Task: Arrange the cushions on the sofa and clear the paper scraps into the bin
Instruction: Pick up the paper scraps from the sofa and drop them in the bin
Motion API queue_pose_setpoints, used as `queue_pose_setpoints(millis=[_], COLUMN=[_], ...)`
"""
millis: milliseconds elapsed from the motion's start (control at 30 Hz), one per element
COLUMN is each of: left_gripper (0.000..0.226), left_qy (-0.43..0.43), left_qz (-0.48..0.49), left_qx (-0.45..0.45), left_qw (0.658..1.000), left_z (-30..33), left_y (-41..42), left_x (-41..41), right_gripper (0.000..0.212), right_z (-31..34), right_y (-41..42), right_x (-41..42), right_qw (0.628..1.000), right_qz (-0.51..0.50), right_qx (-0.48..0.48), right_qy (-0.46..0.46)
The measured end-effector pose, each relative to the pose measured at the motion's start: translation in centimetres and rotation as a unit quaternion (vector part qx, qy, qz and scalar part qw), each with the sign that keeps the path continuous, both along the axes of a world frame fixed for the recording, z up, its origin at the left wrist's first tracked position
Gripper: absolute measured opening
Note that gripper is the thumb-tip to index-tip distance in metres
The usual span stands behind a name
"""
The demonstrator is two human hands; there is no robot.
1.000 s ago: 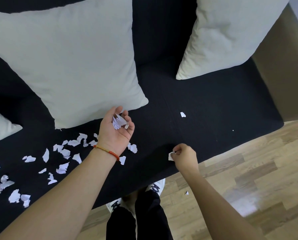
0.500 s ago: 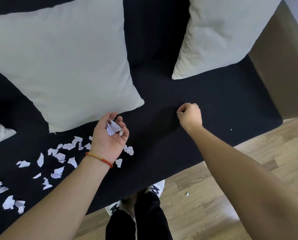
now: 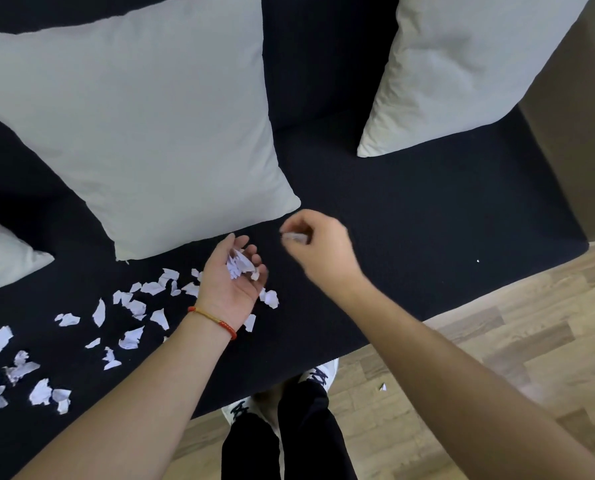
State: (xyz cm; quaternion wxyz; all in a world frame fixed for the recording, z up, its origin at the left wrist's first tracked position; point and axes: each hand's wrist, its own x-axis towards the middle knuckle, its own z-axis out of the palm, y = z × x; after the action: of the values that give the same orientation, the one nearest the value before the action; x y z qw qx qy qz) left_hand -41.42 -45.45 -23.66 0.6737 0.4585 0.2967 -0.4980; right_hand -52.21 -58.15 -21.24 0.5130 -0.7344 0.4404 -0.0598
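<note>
The paper scraps (image 3: 133, 308) look weightless and limp, torn bits that would crumple under any pressure and drift at a careless sweep, so they are best pinched one or two at a time between fingertips, or raked together and scooped into a cupped palm. Most of them lie scattered over the dark sofa seat (image 3: 410, 237) to the left of the left hand (image 3: 232, 284), trailing off toward the near left corner of the view, with a few just beside and under that hand. The left hand is turned palm up and loosely cupped, cradling a small heap of scraps already gathered. The right hand (image 3: 318, 247) hovers just to its right, fingers curled and pinching what appears to be a scrap, though blur makes this uncertain. One stray bit (image 3: 382, 386) lies on the wooden floor (image 3: 497, 341) near the person's shoes. Three pale cushions rest on the sofa: a large one (image 3: 143, 126) directly behind the left hand, another (image 3: 462, 64) farther right, and a third's corner (image 3: 5, 258) at the left edge. No bin is in view.
</note>
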Motion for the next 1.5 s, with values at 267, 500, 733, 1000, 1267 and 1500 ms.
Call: queue_pose_setpoints(millis=[267,500,733,1000,1267,1500], left_gripper=[0.033,0.026,0.031,0.021,0.021,0.022], left_qy=[0.041,0.002,0.01,0.013,0.012,0.011], left_qz=[-0.018,0.049,0.087,0.115,0.111,0.112], left_qx=[-0.107,-0.067,-0.041,-0.023,-0.038,-0.038], left_qw=[0.993,0.997,0.995,0.993,0.993,0.993], left_z=[1.3,1.6,1.6,1.3,2.0,1.9], left_y=[1.0,3.6,8.1,11.7,12.4,12.8], left_x=[0.2,3.4,5.0,6.0,6.7,6.8], right_gripper=[0.02,0.012,0.06,0.093,0.051,0.018], right_z=[2.2,0.8,-5.9,-7.4,-7.7,-8.3], right_y=[5.3,4.0,9.5,14.9,14.2,13.2], right_x=[3.9,1.7,-1.0,0.6,1.2,0.8], right_qw=[0.97,1.0,0.951,0.947,0.951,0.959], right_qz=[0.225,0.017,0.174,0.16,0.141,0.147], right_qx=[-0.09,0.005,0.015,-0.082,-0.073,-0.076], right_qy=[-0.021,-0.019,0.256,0.267,0.264,0.232])
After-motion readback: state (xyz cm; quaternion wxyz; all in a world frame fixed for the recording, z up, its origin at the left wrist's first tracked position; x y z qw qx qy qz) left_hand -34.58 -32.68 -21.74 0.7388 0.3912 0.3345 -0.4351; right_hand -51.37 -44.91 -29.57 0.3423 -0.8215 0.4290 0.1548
